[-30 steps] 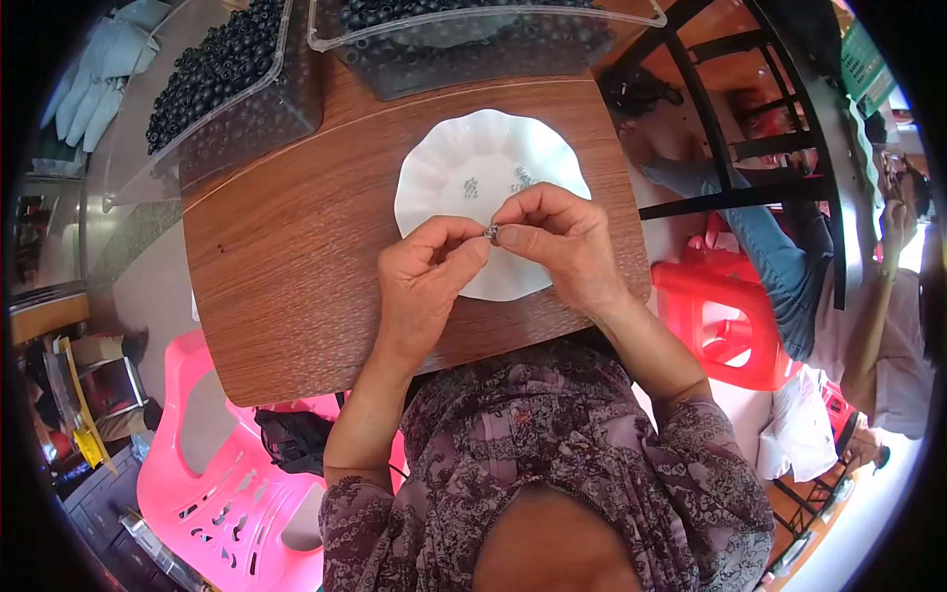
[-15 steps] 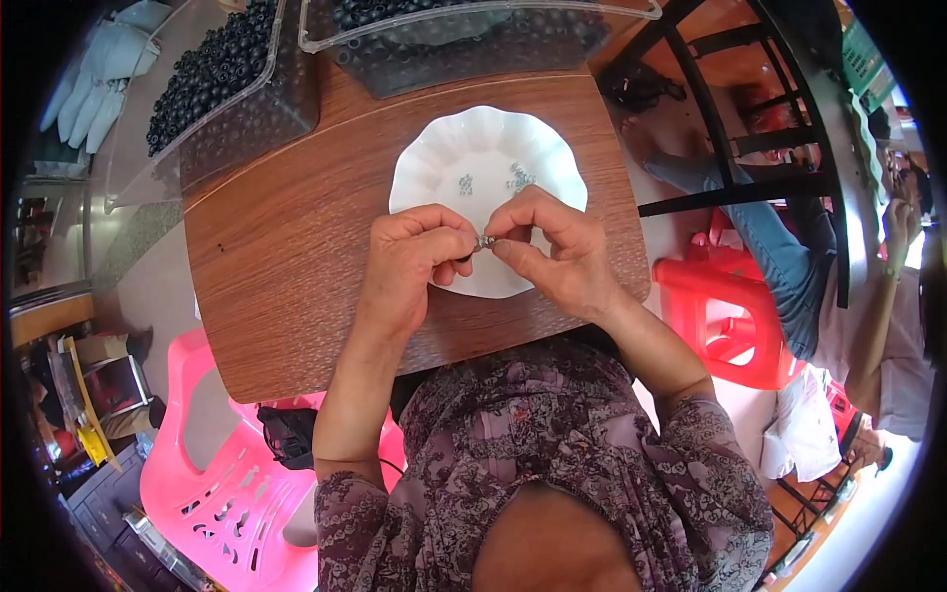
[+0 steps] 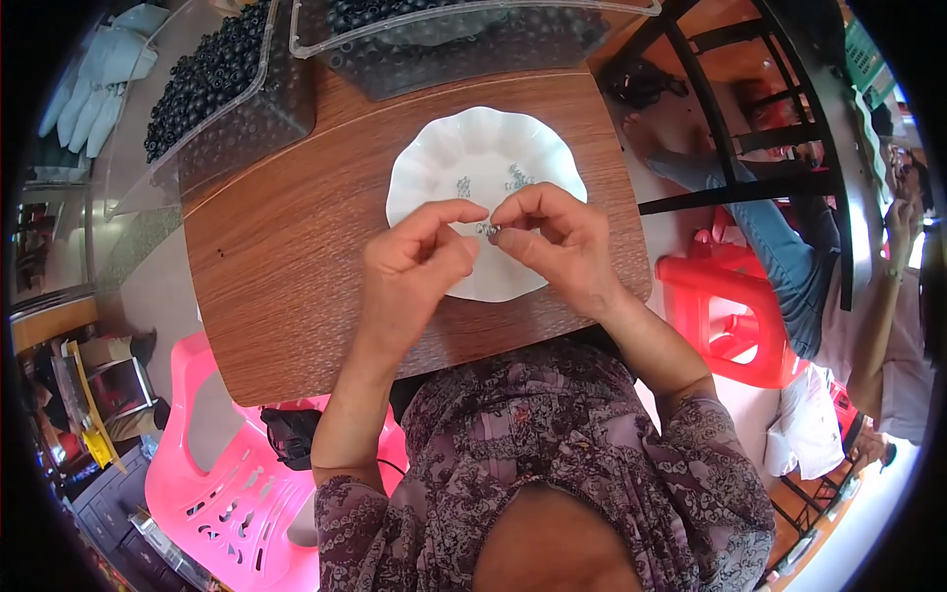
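Note:
A white scalloped plate (image 3: pixel 414 163) lies on the wooden table, and both my hands are over its near half. Small silvery metal pieces sit in it as one little cluster (image 3: pixel 464 185) and a second cluster (image 3: pixel 518 177) to the right. My right hand (image 3: pixel 567 247) pinches a small silvery metal piece (image 3: pixel 491 230) between thumb and index finger; its exact kind is too small to make out. Just left of that piece, my left hand (image 3: pixel 409 257) has its thumb and index finger parted, with nothing visible between them. Its other fingers are mostly hidden.
Two clear plastic bins, a left bin (image 3: pixel 266 94) and a far bin (image 3: pixel 444 69), hold many small black ring-like parts. A pink chair (image 3: pixel 182 434) stands at the left of the table (image 3: pixel 296 266). Red stools (image 3: pixel 725 306) and a seated person's jeans (image 3: pixel 779 247) are on the right.
My left thumb and index finger have come apart and off the silvery piece. A dark bit near the left fingers no longer shows. The right hand keeps its pinch, slightly nearer.

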A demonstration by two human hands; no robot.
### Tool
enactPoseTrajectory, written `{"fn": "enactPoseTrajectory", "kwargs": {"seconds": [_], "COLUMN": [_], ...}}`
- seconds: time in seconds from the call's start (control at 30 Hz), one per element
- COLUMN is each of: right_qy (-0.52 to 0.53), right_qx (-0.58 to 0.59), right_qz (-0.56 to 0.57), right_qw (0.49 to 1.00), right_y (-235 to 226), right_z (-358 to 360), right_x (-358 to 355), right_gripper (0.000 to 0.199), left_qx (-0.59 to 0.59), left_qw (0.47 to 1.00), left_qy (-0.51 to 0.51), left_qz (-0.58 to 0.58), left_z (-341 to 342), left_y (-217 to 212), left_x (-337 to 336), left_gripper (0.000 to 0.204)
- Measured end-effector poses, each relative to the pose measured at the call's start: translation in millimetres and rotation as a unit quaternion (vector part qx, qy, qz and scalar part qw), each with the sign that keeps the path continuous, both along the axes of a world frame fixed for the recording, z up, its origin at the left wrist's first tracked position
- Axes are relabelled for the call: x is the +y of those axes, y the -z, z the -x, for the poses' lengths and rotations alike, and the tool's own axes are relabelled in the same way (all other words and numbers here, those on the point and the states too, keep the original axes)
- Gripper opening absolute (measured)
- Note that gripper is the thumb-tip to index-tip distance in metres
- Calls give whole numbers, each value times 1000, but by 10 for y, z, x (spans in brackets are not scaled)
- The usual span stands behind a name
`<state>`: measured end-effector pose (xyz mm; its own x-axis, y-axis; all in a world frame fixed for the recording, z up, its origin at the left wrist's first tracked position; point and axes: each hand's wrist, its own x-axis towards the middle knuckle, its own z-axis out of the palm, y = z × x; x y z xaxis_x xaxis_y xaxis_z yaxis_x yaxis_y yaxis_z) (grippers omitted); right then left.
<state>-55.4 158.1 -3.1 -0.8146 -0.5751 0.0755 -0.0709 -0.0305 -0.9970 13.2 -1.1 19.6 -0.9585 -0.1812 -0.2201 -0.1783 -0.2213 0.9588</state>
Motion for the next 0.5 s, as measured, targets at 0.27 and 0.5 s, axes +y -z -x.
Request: {"fn": "enactPoseTrajectory", "kwargs": {"seconds": [0.27, 0.5], "right_qy": [-26, -7], "right_qx": [-188, 94], "right_qz": [36, -25], "right_qw": [981, 995], "right_y": [-51, 23], "right_z": [-2, -11], "right_x": [-11, -20], "right_gripper": [14, 15], "left_qx": [156, -83], "left_qw": [927, 994], "left_qy": [-22, 53], "left_qz": [339, -43], "left_z": [-14, 61], "left_y": [124, 66], "left_x": [61, -107], "left_gripper": [5, 13]}}
